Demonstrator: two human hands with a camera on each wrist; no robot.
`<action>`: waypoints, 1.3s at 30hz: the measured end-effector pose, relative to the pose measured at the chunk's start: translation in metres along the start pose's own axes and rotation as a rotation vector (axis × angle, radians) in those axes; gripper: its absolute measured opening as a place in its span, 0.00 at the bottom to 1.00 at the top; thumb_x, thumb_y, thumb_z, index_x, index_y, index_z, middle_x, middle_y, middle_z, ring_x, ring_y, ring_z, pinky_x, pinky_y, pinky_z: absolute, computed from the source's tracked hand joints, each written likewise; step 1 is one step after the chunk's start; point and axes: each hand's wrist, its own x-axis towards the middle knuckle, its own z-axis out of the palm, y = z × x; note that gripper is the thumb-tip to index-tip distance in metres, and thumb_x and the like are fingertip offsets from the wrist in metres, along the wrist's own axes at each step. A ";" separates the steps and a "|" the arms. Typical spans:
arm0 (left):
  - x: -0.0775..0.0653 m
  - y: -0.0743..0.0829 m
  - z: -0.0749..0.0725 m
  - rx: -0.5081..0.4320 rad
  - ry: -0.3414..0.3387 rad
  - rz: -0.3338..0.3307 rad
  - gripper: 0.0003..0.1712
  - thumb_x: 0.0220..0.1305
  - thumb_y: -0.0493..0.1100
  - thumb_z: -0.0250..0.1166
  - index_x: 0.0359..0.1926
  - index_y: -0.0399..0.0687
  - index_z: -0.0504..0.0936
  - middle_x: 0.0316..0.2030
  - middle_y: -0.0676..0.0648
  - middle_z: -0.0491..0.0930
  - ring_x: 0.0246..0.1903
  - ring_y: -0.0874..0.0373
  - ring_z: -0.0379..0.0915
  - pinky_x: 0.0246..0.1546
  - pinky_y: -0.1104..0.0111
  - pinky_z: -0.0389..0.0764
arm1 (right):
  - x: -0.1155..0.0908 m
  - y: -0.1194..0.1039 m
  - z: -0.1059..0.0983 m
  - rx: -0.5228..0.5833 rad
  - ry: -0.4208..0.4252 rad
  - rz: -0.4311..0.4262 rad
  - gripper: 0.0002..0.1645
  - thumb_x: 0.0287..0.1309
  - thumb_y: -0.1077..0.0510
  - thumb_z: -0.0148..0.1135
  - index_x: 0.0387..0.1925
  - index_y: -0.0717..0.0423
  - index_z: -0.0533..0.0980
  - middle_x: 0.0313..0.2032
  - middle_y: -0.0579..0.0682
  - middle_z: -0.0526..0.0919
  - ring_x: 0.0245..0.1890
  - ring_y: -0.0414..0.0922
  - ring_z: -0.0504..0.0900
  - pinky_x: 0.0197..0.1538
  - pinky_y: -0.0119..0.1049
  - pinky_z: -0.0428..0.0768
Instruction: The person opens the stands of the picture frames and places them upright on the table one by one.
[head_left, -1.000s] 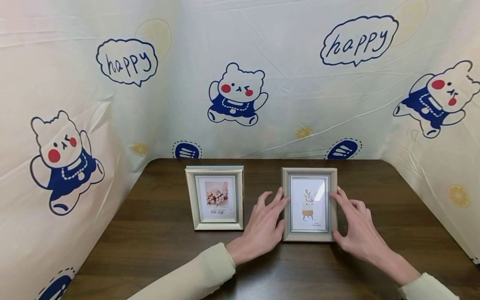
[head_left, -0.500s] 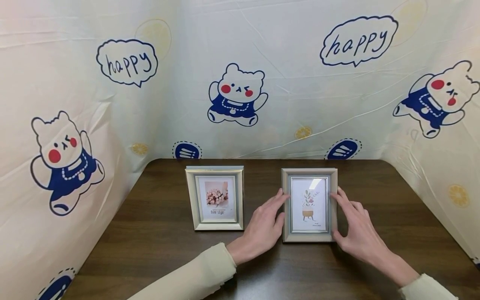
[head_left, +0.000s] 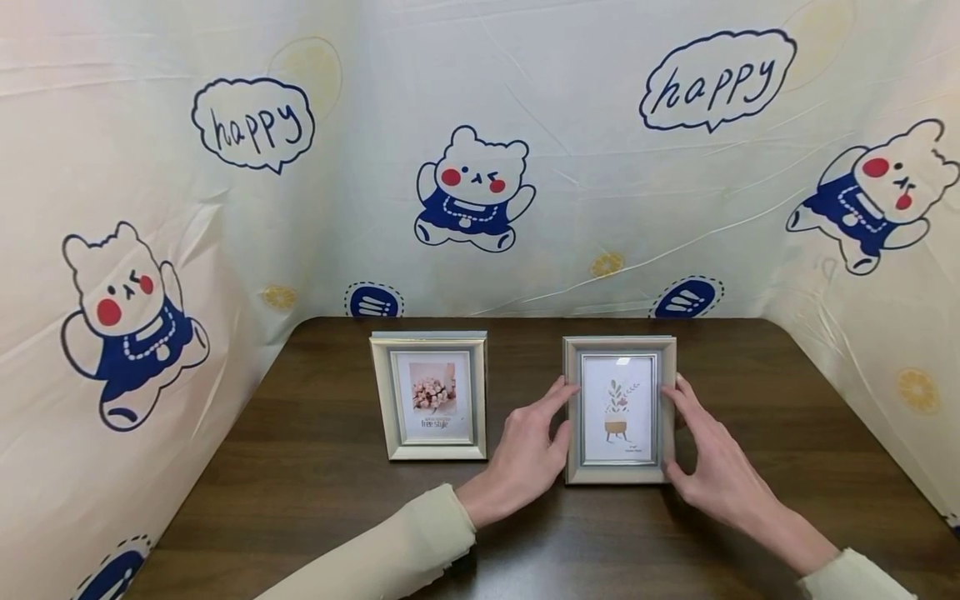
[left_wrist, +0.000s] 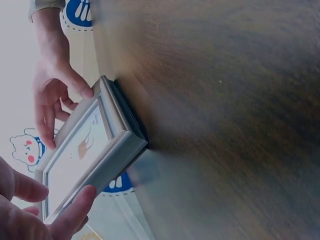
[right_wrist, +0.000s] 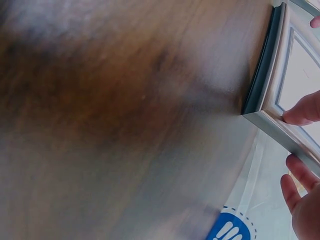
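Note:
A silver-beige picture frame [head_left: 621, 475] with a potted-plant print stands on the dark wooden table, leaning back a little. My left hand [head_left: 521, 454] holds its left side, one fingertip on the front border and the thumb by the side edge. On the other side my right hand [head_left: 720, 467] grips the right border. The right wrist view shows the right thumb [right_wrist: 304, 110] on the front and other fingers [right_wrist: 300, 170] at the side edge. A second picture frame [head_left: 393, 417], with pink flowers and the words "free style", stands to the left, apart from my left hand.
The brown table [head_left: 300, 500] has rounded back corners. A pale printed curtain [head_left: 585, 208] with bears and "happy" bubbles hangs behind it and along both sides.
The glare on the plant frame's glass has shrunk toward its top, so the frame has tilted slightly. My left fingers have drawn closer together. The flower frame has stayed put.

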 end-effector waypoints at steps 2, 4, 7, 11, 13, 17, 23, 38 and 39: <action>0.000 0.000 0.001 -0.010 0.022 -0.004 0.26 0.76 0.31 0.60 0.72 0.45 0.76 0.75 0.42 0.67 0.08 0.73 0.48 0.11 0.77 0.63 | 0.000 0.000 0.001 0.003 -0.001 0.000 0.66 0.36 0.74 0.81 0.79 0.59 0.60 0.81 0.63 0.53 0.50 0.59 0.82 0.51 0.74 0.73; 0.000 -0.001 0.001 -0.012 0.044 0.000 0.25 0.75 0.31 0.60 0.70 0.46 0.78 0.74 0.42 0.68 0.08 0.74 0.48 0.11 0.77 0.62 | 0.000 0.000 0.001 -0.001 0.004 -0.005 0.66 0.36 0.73 0.82 0.79 0.59 0.60 0.81 0.63 0.53 0.53 0.60 0.82 0.52 0.73 0.74; 0.001 -0.002 0.002 -0.015 0.063 0.010 0.25 0.75 0.30 0.60 0.69 0.46 0.79 0.74 0.42 0.69 0.10 0.73 0.50 0.15 0.77 0.66 | -0.001 -0.001 0.002 -0.015 0.011 -0.009 0.68 0.35 0.74 0.82 0.79 0.59 0.59 0.81 0.62 0.53 0.59 0.62 0.79 0.53 0.68 0.77; 0.002 -0.002 0.002 -0.019 0.079 0.029 0.24 0.74 0.29 0.60 0.68 0.44 0.79 0.73 0.42 0.70 0.26 0.69 0.75 0.23 0.75 0.73 | -0.001 -0.001 0.002 -0.022 0.014 -0.014 0.69 0.34 0.75 0.83 0.80 0.59 0.59 0.82 0.61 0.52 0.60 0.59 0.79 0.49 0.57 0.84; 0.003 -0.002 0.002 -0.020 0.083 0.035 0.25 0.74 0.29 0.60 0.69 0.44 0.78 0.73 0.44 0.71 0.41 0.63 0.82 0.27 0.75 0.77 | 0.000 -0.001 0.002 -0.015 0.014 -0.015 0.70 0.33 0.75 0.83 0.80 0.59 0.59 0.82 0.61 0.52 0.57 0.57 0.80 0.47 0.54 0.85; 0.006 -0.003 0.002 -0.013 0.084 0.043 0.28 0.73 0.28 0.61 0.71 0.45 0.75 0.71 0.48 0.73 0.57 0.55 0.80 0.40 0.69 0.84 | 0.000 -0.001 0.003 -0.004 0.026 -0.021 0.70 0.32 0.76 0.83 0.79 0.60 0.59 0.81 0.62 0.53 0.54 0.55 0.83 0.46 0.54 0.85; 0.009 -0.001 0.002 0.003 0.099 0.046 0.32 0.72 0.28 0.62 0.74 0.45 0.71 0.72 0.47 0.72 0.55 0.53 0.82 0.51 0.62 0.84 | -0.002 0.001 0.004 0.000 0.041 -0.033 0.70 0.32 0.77 0.82 0.79 0.61 0.59 0.81 0.64 0.53 0.49 0.54 0.84 0.44 0.52 0.86; 0.020 0.001 -0.002 0.060 0.096 0.015 0.43 0.74 0.30 0.62 0.83 0.50 0.57 0.73 0.42 0.68 0.41 0.63 0.77 0.35 0.73 0.79 | -0.003 0.002 0.001 -0.003 0.062 -0.066 0.70 0.31 0.77 0.83 0.79 0.62 0.59 0.80 0.63 0.56 0.46 0.51 0.86 0.48 0.35 0.83; 0.021 0.001 -0.002 0.070 0.094 0.013 0.43 0.74 0.31 0.62 0.83 0.50 0.56 0.73 0.43 0.69 0.41 0.63 0.77 0.35 0.73 0.79 | -0.003 0.002 0.001 -0.004 0.063 -0.065 0.70 0.31 0.77 0.83 0.79 0.62 0.59 0.80 0.62 0.56 0.46 0.51 0.86 0.49 0.31 0.82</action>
